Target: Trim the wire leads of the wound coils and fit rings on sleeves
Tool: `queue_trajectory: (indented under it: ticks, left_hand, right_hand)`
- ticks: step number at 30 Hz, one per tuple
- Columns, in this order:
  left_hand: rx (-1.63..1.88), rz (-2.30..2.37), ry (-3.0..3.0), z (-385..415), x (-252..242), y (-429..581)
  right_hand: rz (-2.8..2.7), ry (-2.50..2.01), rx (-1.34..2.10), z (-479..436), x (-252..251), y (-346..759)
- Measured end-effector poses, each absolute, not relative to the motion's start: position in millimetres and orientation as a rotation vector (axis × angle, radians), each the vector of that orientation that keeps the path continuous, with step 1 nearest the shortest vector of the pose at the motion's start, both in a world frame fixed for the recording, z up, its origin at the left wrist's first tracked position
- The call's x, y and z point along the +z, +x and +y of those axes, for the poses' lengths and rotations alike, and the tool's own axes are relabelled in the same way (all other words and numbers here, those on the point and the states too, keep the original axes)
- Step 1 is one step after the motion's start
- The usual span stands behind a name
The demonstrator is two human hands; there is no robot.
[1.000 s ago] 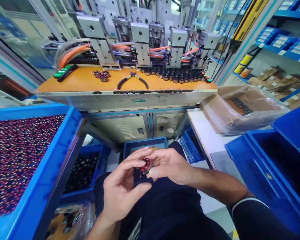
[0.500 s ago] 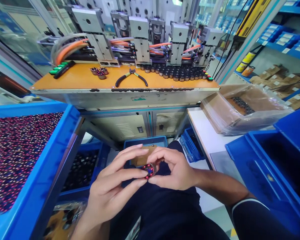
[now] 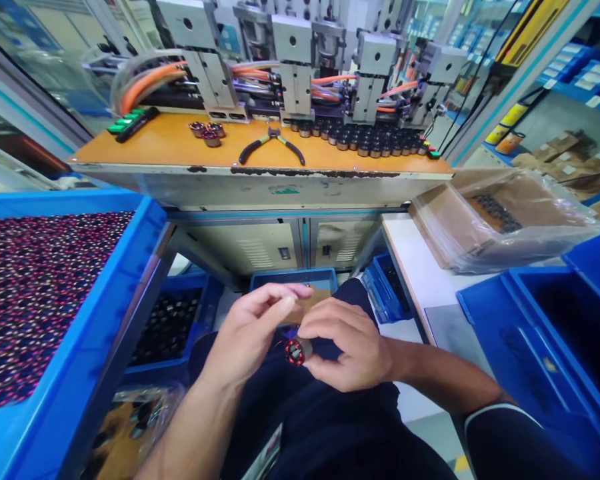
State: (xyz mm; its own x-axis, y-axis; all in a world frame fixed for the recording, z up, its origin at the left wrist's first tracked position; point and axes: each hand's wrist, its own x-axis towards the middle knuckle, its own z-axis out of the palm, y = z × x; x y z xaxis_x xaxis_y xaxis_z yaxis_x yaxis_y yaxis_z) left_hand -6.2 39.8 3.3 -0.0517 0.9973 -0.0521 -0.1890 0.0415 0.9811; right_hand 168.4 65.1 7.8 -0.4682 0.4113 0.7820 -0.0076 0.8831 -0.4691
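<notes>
Over my lap, my right hand [image 3: 345, 350] is closed round a small round wound coil part with red wire [image 3: 295, 351], gripping it between thumb and fingers. My left hand [image 3: 253, 333] hovers just to the left of it, thumb and forefinger pinched together above the part; whether they hold a wire end is too small to see. Both hands sit below the orange worktop [image 3: 180, 147].
A big blue bin of red-wound parts [image 3: 45, 293] stands at my left. Pliers [image 3: 271, 143], three loose coils [image 3: 207, 132] and a row of dark parts [image 3: 370, 143] lie on the orange worktop under the machine heads. Blue bins [image 3: 540, 340] and a bagged carton [image 3: 490, 217] stand at right.
My left hand has let go of the part and risen slightly to the left, fingers pinched. The right hand now holds the part alone and has turned it sideways.
</notes>
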Motion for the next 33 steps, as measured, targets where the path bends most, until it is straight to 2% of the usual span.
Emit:
queue_trajectory:
  ticks: [2, 5, 8, 11, 21, 27, 33]
  left_hand:
    - [1.470, 1.385, 1.036, 38, 2, -4]
    - [1.665, 1.654, 1.416, 14, 2, -5]
    - [1.468, 1.571, 1.848, -12, 5, -6]
    - [1.372, 1.539, 1.980, -20, 8, -4]
    - [1.417, 1.466, 1.795, -12, 11, -5]
    - [1.445, 1.431, 1.512, -11, 10, -3]
    - [1.491, 1.427, 1.424, -12, 8, -6]
  right_hand:
    - [-2.052, -0.349, 0.357, 65, 5, 169]
    - [-2.125, -0.383, 0.109, 66, 2, 174]
    - [-2.182, -0.318, -0.087, 68, 3, 179]
    - [-2.202, -0.263, -0.186, 69, 6, 180]
    - [-2.333, -0.233, 0.018, 67, 32, 197]
    - [-2.345, -0.201, -0.080, 74, 52, 207]
    - [-2.573, -0.462, -0.256, 77, 68, 215]
